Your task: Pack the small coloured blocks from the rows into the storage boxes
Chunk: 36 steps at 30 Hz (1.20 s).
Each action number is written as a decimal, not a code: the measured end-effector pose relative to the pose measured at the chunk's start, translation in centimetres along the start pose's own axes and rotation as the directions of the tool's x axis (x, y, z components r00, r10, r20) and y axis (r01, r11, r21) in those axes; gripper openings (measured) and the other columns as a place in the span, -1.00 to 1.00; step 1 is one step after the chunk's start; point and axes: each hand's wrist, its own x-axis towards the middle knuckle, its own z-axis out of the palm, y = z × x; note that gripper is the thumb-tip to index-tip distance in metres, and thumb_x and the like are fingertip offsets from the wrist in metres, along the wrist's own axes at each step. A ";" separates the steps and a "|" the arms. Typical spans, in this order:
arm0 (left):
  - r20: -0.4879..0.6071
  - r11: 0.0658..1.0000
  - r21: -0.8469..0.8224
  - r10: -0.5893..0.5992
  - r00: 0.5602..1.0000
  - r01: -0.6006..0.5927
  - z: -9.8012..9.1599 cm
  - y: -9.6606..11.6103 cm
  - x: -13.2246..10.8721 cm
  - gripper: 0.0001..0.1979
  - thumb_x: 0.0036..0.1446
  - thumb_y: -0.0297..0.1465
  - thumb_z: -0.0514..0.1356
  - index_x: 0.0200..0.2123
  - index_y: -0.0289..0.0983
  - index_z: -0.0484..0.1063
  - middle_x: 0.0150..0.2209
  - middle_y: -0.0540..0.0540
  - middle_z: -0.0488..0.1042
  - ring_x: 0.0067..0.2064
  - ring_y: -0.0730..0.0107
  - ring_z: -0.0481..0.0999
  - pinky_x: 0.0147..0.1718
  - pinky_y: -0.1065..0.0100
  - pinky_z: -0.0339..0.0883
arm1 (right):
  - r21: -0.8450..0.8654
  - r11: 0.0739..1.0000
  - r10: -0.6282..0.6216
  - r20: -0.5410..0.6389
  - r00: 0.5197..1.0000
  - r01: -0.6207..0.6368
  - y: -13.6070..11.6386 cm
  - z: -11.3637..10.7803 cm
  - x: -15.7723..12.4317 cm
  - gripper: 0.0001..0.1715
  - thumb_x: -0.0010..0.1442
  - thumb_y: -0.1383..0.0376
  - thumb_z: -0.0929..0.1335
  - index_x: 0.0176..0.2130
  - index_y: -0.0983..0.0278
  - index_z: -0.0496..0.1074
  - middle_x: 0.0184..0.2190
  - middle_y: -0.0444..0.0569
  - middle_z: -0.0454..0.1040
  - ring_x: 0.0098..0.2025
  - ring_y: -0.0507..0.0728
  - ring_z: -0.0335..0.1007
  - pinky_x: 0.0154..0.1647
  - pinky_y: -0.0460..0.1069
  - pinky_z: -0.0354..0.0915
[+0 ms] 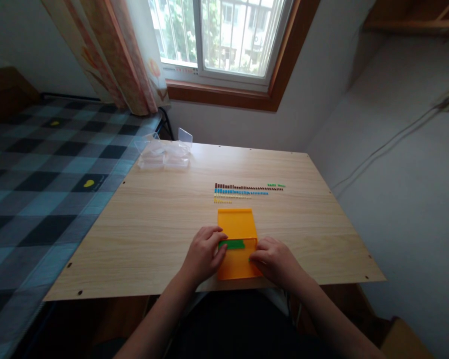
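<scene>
Blue-and-black checked bedding [78,179] lies well left of an open, shallow orange plastic case [236,224], which sits near the front edge of a pale wood-grain table [149,229]. Clear plastic containers [164,157] stand beyond the case, to its left. At the case's left side, the left hand [205,248] has thumb and fingertips narrowly parted, touching the case and a bright green strip [235,245] inside. At its right side, the right hand's [275,255] fingertips nearly meet; I cannot tell what they grip. Just beyond run rows of tiny brown, blue and yellow pieces [224,191].
</scene>
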 end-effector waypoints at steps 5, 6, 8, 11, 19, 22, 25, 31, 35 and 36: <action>0.086 0.999 0.029 0.015 0.996 -0.018 0.2 -0.2 0.0 -0.77 0.19 -0.48 0.20 -0.09 -0.18 0.53 0.02 -0.19 0.53 0.07 0.04 0.46 0.09 -0.03 0.38 | -0.030 0.999 0.028 0.033 0.999 -0.027 0.0 0.0 0.6 -0.80 0.25 0.42 0.41 -0.36 0.19 0.61 -0.43 -0.07 0.45 -0.30 0.11 0.32 -0.28 -0.02 0.15; 0.087 0.999 0.028 0.019 0.996 -0.021 0.3 -0.2 -0.1 -0.75 0.18 -0.50 0.20 -0.08 -0.18 0.52 0.02 -0.19 0.53 0.08 0.04 0.46 0.10 -0.03 0.38 | -0.039 0.999 0.037 0.032 0.999 -0.036 0.1 0.0 0.7 -0.81 0.25 0.41 0.40 -0.35 0.19 0.61 -0.42 -0.07 0.46 -0.30 0.11 0.32 -0.27 -0.02 0.15; 0.086 0.999 0.028 0.026 0.996 -0.029 0.5 -0.3 -0.1 -0.71 0.15 -0.53 0.19 -0.07 -0.19 0.52 0.02 -0.19 0.53 0.08 0.04 0.46 0.11 -0.04 0.38 | -0.051 0.997 0.058 0.020 0.998 -0.057 0.3 0.0 1.1 -0.82 0.26 0.41 0.40 -0.31 0.19 0.62 -0.40 -0.05 0.48 -0.29 0.12 0.34 -0.26 -0.02 0.18; 0.092 0.999 0.031 0.026 0.995 -0.029 0.6 -0.5 -0.2 -0.69 0.13 -0.55 0.18 -0.06 -0.20 0.51 0.03 -0.20 0.53 0.09 0.03 0.46 0.12 -0.05 0.38 | -0.045 0.996 0.082 -0.018 0.996 -0.082 0.6 0.1 1.6 -0.81 0.30 0.38 0.38 -0.21 0.18 0.64 -0.33 -0.02 0.53 -0.25 0.13 0.39 -0.21 -0.02 0.24; 0.100 0.999 0.029 0.016 0.995 -0.019 0.7 -0.6 -0.3 -0.69 0.14 -0.54 0.19 -0.05 -0.18 0.51 0.03 -0.19 0.53 0.11 0.02 0.46 0.14 -0.07 0.37 | 0.024 0.994 0.109 -0.081 0.991 -0.107 0.6 0.6 1.1 -0.75 0.33 0.37 0.35 -0.11 0.17 0.62 -0.23 0.01 0.58 -0.20 0.17 0.46 -0.17 0.00 0.32; 0.100 1.000 0.022 0.016 0.995 -0.018 0.6 -0.5 -0.2 -0.68 0.14 -0.55 0.18 -0.05 -0.19 0.51 0.03 -0.20 0.53 0.11 0.01 0.46 0.14 -0.08 0.37 | 0.039 0.992 0.123 -0.063 0.990 -0.121 0.8 0.9 0.8 -0.76 0.30 0.38 0.36 -0.14 0.17 0.62 -0.23 0.01 0.58 -0.20 0.17 0.47 -0.16 0.01 0.34; 0.109 1.000 0.020 0.014 0.994 -0.016 0.6 -0.4 -0.2 -0.68 0.14 -0.54 0.18 -0.05 -0.18 0.51 0.04 -0.21 0.53 0.11 0.01 0.46 0.14 -0.08 0.36 | 0.050 0.990 0.135 -0.060 0.989 -0.132 0.9 1.2 0.8 -0.75 0.30 0.38 0.35 -0.13 0.17 0.62 -0.18 0.03 0.60 -0.17 0.17 0.49 -0.14 0.00 0.35; 0.116 1.000 0.020 0.013 0.993 -0.015 0.5 -0.4 -0.2 -0.69 0.15 -0.53 0.19 -0.05 -0.19 0.51 0.04 -0.20 0.52 0.10 0.01 0.46 0.13 -0.07 0.37 | 0.059 0.987 0.155 -0.061 0.986 -0.151 0.7 1.2 1.2 -0.75 0.31 0.37 0.34 -0.15 0.18 0.62 -0.21 0.03 0.59 -0.18 0.16 0.49 -0.16 -0.02 0.33; 0.114 1.000 0.021 0.016 0.993 -0.018 0.5 -0.4 -0.2 -0.69 0.15 -0.54 0.18 -0.04 -0.19 0.51 0.04 -0.20 0.52 0.10 0.01 0.45 0.13 -0.07 0.37 | 0.063 0.986 0.157 -0.052 0.986 -0.153 0.6 1.1 1.4 -0.76 0.31 0.38 0.34 -0.15 0.19 0.62 -0.22 0.03 0.59 -0.19 0.16 0.49 -0.16 -0.01 0.33; 0.112 1.000 0.020 0.015 0.994 -0.017 0.5 -0.4 -0.2 -0.68 0.15 -0.55 0.18 -0.04 -0.19 0.51 0.03 -0.20 0.52 0.10 0.02 0.45 0.13 -0.07 0.37 | 0.063 0.986 0.157 -0.051 0.986 -0.154 0.6 1.1 1.4 -0.76 0.31 0.37 0.34 -0.15 0.19 0.62 -0.22 0.03 0.59 -0.19 0.16 0.49 -0.17 -0.01 0.32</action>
